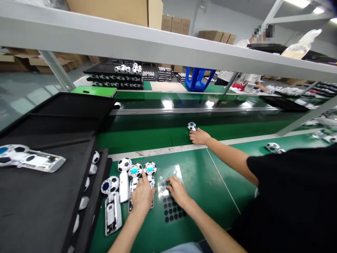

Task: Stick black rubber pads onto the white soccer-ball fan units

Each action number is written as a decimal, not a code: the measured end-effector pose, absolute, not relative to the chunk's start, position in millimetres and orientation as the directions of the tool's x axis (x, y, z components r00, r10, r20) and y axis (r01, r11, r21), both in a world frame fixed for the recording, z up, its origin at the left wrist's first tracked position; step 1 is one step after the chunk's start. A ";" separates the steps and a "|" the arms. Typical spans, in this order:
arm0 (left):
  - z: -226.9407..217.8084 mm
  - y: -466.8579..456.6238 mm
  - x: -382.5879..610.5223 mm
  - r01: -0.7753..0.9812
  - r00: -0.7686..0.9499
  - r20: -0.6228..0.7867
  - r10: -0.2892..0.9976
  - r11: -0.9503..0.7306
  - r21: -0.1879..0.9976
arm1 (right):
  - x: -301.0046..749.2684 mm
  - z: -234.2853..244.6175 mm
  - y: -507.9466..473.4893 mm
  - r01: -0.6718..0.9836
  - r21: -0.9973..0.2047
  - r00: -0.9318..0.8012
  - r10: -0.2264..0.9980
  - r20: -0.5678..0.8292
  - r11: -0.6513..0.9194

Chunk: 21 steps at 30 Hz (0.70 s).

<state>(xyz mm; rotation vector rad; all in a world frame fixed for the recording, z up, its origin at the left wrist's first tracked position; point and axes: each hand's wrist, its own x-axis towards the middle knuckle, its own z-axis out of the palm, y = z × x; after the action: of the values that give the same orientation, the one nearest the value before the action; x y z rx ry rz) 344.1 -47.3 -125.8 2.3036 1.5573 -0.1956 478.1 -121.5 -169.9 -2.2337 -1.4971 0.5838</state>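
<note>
My left hand (pixel 142 197) lies over a soccer-ball-headed device (pixel 150 169) on the green table, its fingers closed down on the device's body and the index finger reaching toward the head. Right beside it, my right hand (pixel 178 191) bends its fingertips onto a clear sheet of black round stickers (pixel 171 211), pinching at it. Three similar devices lie left of my hands: one with a blue centre (pixel 135 171), one white-backed (pixel 124 180) and one nearest the tray (pixel 111 203).
A black tray (pixel 39 203) at the left holds another device (pixel 28 160). A co-worker's hand (pixel 200 137) in a black sleeve sets a device (pixel 191 126) on the green conveyor (pixel 147 137). Another device (pixel 273 147) lies at the right. Shelf beam overhead.
</note>
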 end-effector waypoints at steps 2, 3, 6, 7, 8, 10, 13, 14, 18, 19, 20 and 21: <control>-125.9 -45.0 347.3 0.929 0.360 -0.353 0.864 -0.295 0.224 | 472.8 -170.8 -117.8 0.777 -0.500 0.351 0.923 -0.161 -0.383; -126.3 -45.3 348.7 0.931 0.353 -0.374 0.858 -0.281 0.234 | 471.6 -170.6 -115.9 0.777 -0.488 0.358 0.917 -0.177 -0.398; -128.6 -49.9 351.3 0.928 0.349 -0.420 0.838 -0.246 0.281 | 471.4 -169.5 -109.5 0.766 -0.468 0.378 0.897 -0.228 -0.441; -129.9 -51.9 351.6 0.923 0.352 -0.427 0.833 -0.234 0.305 | 471.5 -169.8 -107.1 0.757 -0.470 0.385 0.891 -0.242 -0.455; -131.5 -53.9 351.6 0.916 0.356 -0.430 0.829 -0.220 0.334 | 471.5 -170.5 -104.9 0.745 -0.476 0.391 0.884 -0.256 -0.467; -135.4 -56.9 350.9 0.895 0.363 -0.436 0.823 -0.178 0.409 | 470.8 -173.4 -101.8 0.714 -0.505 0.400 0.875 -0.274 -0.485; -141.1 -59.6 347.6 0.842 0.337 -0.470 0.816 -0.037 0.539 | 470.0 -178.9 -101.1 0.640 -0.599 0.406 0.873 -0.269 -0.482; -142.2 -60.6 345.5 0.806 0.332 -0.487 0.808 0.025 0.591 | 470.7 -179.9 -101.6 0.602 -0.639 0.414 0.871 -0.263 -0.479; -137.8 -68.4 331.9 0.532 0.390 -0.528 0.755 0.283 0.798 | 479.2 -170.8 -103.5 0.383 -0.799 0.444 0.851 -0.282 -0.464; -134.4 -71.2 327.6 0.449 0.411 -0.529 0.743 0.340 0.826 | 481.7 -164.1 -104.1 0.325 -0.833 0.437 0.852 -0.289 -0.449; -130.3 -74.2 323.2 0.372 0.427 -0.527 0.735 0.389 0.843 | 483.5 -155.3 -104.8 0.270 -0.864 0.423 0.859 -0.290 -0.425; -125.7 -77.0 319.0 0.305 0.438 -0.524 0.731 0.427 0.851 | 484.2 -144.8 -106.0 0.221 -0.892 0.401 0.870 -0.286 -0.395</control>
<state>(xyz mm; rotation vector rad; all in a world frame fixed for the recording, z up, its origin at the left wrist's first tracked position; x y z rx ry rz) 319.0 -77.0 -125.7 1.1500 1.1386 0.3536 484.2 -106.0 -144.8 -1.8492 -0.9395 1.0123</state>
